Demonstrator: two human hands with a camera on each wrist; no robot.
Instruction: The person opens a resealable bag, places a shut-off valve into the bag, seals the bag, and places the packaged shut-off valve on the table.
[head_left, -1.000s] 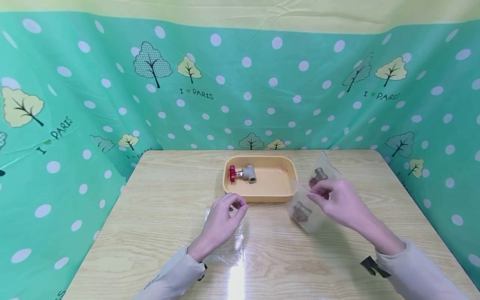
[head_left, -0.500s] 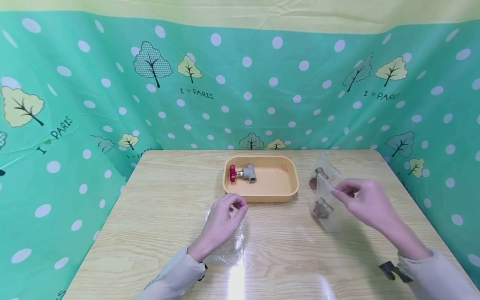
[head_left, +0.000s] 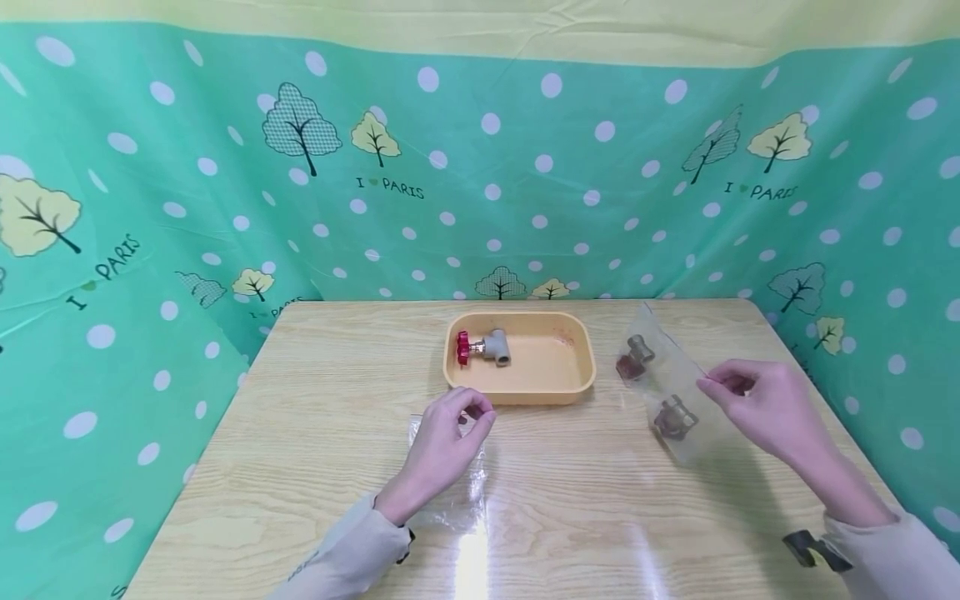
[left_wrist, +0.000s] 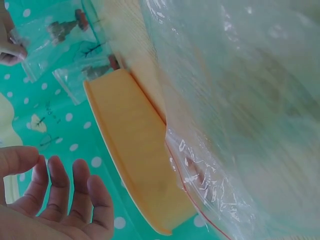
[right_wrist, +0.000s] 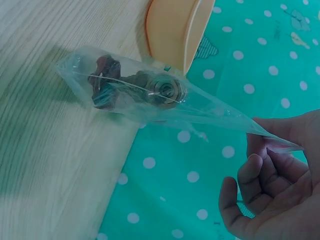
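Note:
My right hand (head_left: 765, 408) pinches the top edge of a clear zip bag (right_wrist: 215, 112) between thumb and fingertips. Inside it lies a valve (head_left: 675, 417) with a dark red handwheel, seen through the plastic. Just behind, a second bagged valve (head_left: 636, 357) lies on the table, right of the tray. My left hand (head_left: 446, 442), fingers loosely curled and holding nothing, hovers in front of the tray; in the left wrist view that hand (left_wrist: 60, 200) has its thumb close to the index fingertip. Below it lies a clear bag (left_wrist: 225, 100) with a red seal line.
A shallow orange tray (head_left: 480, 398) stands at the back middle of the wooden table (head_left: 300, 467). In its left side sits a grey valve (head_left: 497, 347) with a red handwheel. A green dotted curtain (head_left: 495, 183) encloses the back and sides.
My right hand has moved right, drawing the bagged valve away from the tray, past the front of the other bagged valve. The left hand has stayed in place.

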